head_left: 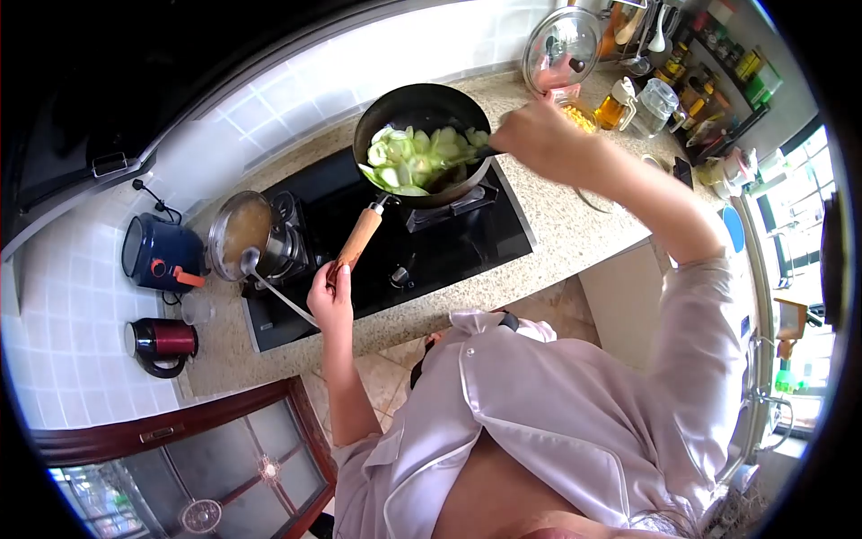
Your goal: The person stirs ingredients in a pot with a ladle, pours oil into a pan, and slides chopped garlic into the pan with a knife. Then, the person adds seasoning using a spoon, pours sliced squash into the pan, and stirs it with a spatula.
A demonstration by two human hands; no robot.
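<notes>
A dark wok sits tilted over the right burner, with pale green vegetable slices inside it. My left hand is closed around its wooden handle. At the wok's right rim is my right hand, its fingers closed on a dark cooking utensil that reaches in beside the slices. The utensil's exact kind is hard to make out, as the hand and rim hide part of it.
A lidded pot and a long-handled metal ladle are on the left. Near them stand a blue appliance and a red kettle. A glass lid, an oil jug and a glass jar line the right back.
</notes>
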